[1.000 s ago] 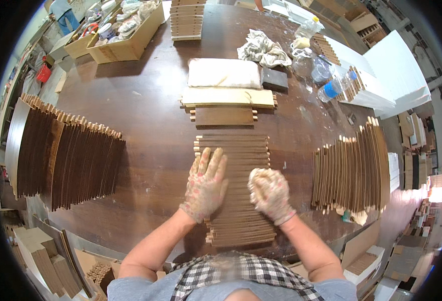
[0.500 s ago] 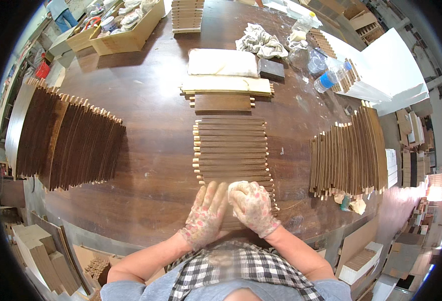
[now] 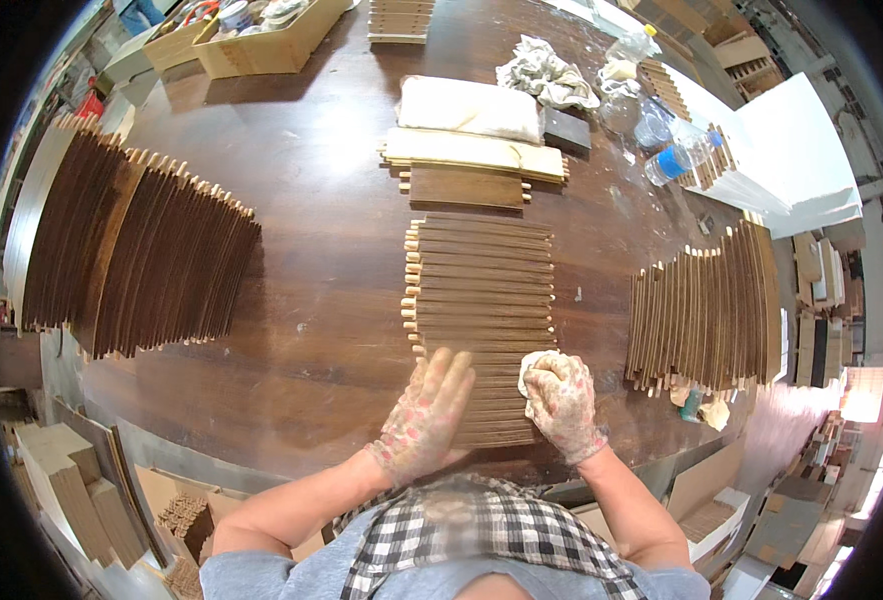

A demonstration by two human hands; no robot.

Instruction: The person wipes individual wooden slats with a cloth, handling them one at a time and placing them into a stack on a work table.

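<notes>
A flat row of dark wooden slats (image 3: 481, 320) lies side by side in the middle of the round brown worktop (image 3: 311, 340), their pale pegged ends lining up along the left edge. The left hand (image 3: 423, 415), in a speckled work glove, rests open and flat on the nearest slats with the fingers spread. The right hand (image 3: 561, 400), gloved the same way, is curled around a pale cloth (image 3: 533, 365) and presses it against the right end of those same near slats. Just beyond the row lies a short dark wooden panel (image 3: 466, 187), then a stack of light-coloured boards (image 3: 476, 152), and behind that a cream-coloured pad (image 3: 469, 106). A crumpled rag (image 3: 544, 75) and a clear plastic bottle (image 3: 673, 160) with a blue label sit toward the far right. On the right side of the worktop a batch of slats stands on edge (image 3: 706, 305), packed closely together. On the left side a larger batch of dark slats (image 3: 131, 255) stands on edge in the same manner, well apart from the hands. A wooden crate (image 3: 261, 45) holding small items stands at the far left edge.
</notes>
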